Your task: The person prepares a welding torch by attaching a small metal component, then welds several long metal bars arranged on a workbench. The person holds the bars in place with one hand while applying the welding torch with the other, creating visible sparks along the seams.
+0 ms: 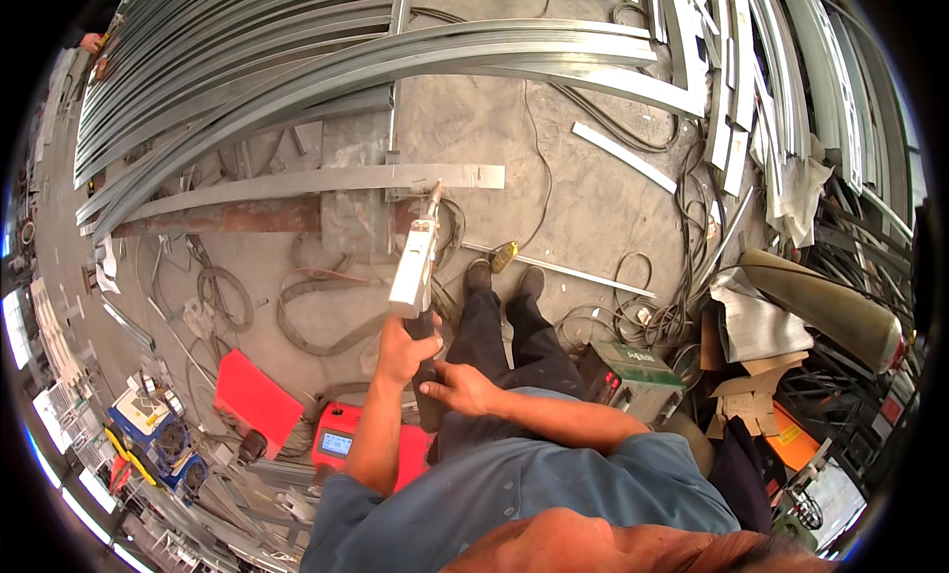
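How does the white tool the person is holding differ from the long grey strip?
The white tool is short and chunky, while the grey strip is long and flat. The left hand grips the tool; neither hand holds the strip. The tool slants; the strip runs crosswise. Both are pale.

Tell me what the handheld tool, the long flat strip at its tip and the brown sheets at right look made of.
Handheld tool: probably metal casing, pale and silvery with bright highlights; the dark grip may be plastic or rubber.
Long flat strip: likely metal, dull grey with straight, thin edges.
Brown sheets: apparently cardboard, matte tan with folds.
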`<state>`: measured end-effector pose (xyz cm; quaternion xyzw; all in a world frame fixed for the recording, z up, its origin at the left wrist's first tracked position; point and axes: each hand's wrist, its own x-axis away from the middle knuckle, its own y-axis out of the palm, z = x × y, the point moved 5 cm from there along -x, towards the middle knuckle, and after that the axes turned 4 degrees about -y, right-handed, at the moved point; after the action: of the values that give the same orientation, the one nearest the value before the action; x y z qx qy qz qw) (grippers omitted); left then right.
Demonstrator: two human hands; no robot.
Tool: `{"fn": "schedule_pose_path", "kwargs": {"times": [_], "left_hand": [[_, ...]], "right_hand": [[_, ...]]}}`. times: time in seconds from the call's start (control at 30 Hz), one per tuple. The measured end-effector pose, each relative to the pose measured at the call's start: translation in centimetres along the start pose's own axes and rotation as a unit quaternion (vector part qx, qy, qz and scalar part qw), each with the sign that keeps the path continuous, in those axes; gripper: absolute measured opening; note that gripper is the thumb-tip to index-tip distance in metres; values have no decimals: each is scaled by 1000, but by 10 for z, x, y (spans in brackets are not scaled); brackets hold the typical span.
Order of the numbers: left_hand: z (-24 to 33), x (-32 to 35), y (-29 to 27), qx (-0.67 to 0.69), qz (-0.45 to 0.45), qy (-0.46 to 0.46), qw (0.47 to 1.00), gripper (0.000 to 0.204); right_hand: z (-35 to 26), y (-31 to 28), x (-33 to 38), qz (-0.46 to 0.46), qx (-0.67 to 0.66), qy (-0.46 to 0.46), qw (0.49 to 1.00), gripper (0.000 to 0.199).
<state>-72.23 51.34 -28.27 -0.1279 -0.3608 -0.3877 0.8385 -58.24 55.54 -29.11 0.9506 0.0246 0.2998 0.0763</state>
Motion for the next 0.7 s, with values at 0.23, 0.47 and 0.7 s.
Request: {"fn": "schedule_pose_path", "kwargs": {"times": [0.23, 0.47, 0.7], "left_hand": [[-9, -3, -4, 41, -16, -27, 999, 36], [-7, -2, -2, 32, -2, -25, 999, 36], [-13, 3, -11, -161, 49, 0, 986, 42]], "right_hand": [[7, 6, -3, 12, 4, -11, 1000, 42], [8, 3, -8, -34, 32, 38, 998, 42], [2, -1, -7, -46, -5, -10, 999, 47]]}}
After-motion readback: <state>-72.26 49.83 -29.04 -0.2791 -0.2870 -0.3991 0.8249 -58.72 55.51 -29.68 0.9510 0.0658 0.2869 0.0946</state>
